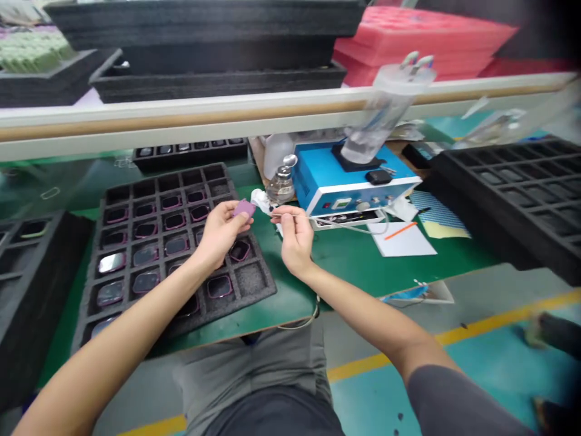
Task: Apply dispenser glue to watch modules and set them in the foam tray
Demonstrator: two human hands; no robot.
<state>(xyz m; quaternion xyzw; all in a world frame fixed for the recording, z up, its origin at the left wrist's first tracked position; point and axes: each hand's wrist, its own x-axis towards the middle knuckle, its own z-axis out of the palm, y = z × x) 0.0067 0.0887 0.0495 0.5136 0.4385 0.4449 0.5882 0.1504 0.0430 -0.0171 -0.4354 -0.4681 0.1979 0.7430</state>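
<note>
My left hand (pixel 220 235) pinches a small purple square-shaped case (pixel 245 208) over the edge of a black foam tray (pixel 252 280). Many of the tray's compartments hold dark, purple-rimmed watch-like cases, such as one case (pixel 219 286) near its front. My right hand (pixel 296 241) is closed around a thin pen-like tool, mostly covered by the fingers, with its tip pointing left, close to the purple case. I cannot tell whether the two touch. Just behind the hands are a crumpled white tissue (pixel 260 200) and a glass bottle with a metal top (pixel 281 186).
A blue control box (pixel 318 172) with a clear cylinder (pixel 372 133) on top stands behind my right hand. White paper with an orange stick (pixel 401 231) lies to the right. More black foam trays (pixel 512 181) flank both sides. A shelf edge (pixel 218 115) crosses above.
</note>
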